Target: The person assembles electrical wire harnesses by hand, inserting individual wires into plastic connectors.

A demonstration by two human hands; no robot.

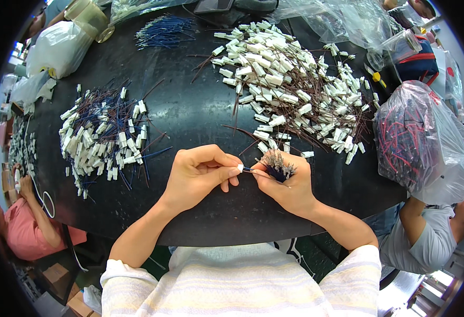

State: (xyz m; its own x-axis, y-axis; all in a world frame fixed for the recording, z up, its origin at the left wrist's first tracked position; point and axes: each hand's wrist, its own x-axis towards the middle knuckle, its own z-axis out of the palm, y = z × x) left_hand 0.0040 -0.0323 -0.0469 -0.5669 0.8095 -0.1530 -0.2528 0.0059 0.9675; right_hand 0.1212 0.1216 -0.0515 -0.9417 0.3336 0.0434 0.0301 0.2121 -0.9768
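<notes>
Over the near middle of the black table, my left hand pinches a small white plug connector between thumb and fingers. My right hand is closed round a bundle of dark blue wires whose silvery tips point up. Between its thumb and forefinger one blue wire reaches to the white connector; whether its tip sits inside I cannot tell. To the left lies a pile of white connectors with blue and brown wires. A larger pile of white connectors with brown wires spreads beyond my right hand.
A small heap of blue wires lies at the far side of the table. On the right stands a clear bag of red and dark wires. Plastic bags sit far left. Persons sit at both sides, one in a pink shirt.
</notes>
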